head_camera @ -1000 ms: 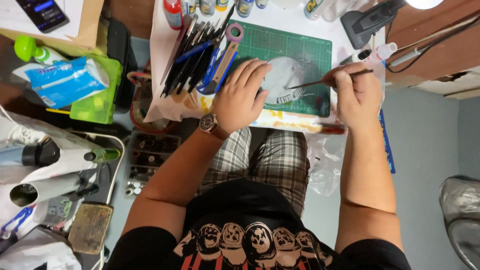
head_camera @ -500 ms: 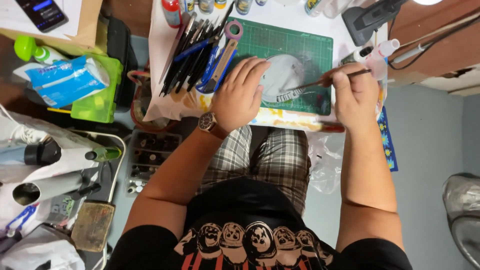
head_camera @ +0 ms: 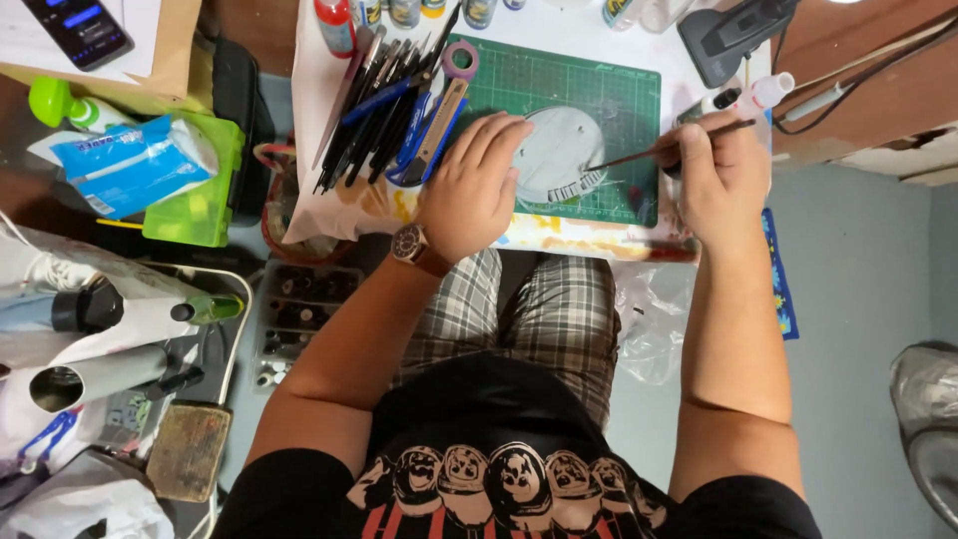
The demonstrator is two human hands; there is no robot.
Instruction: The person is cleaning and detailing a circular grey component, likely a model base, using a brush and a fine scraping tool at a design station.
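At nine o'clock of my view I see a green plastic box [head_camera: 195, 195] with a blue and white packet [head_camera: 130, 165] lying partly on it, and below them some white spray cans [head_camera: 110, 324] lie on their sides. Toward eleven o'clock a bundle of black pens and brushes [head_camera: 384, 115] lies fanned on the white table [head_camera: 584, 35]. Just right of it my left hand [head_camera: 477, 185] rests flat, fingers spread narrow, pressing the left edge of a grey round disc [head_camera: 557, 155]. The disc lies on a green cutting mat [head_camera: 599, 90] at twelve o'clock. At one o'clock my right hand [head_camera: 720, 180] is closed around a thin paintbrush [head_camera: 669, 152], and the brush tip touches the lower right rim of the disc. Small paint bottles [head_camera: 404, 12] stand along the far edge of the table.
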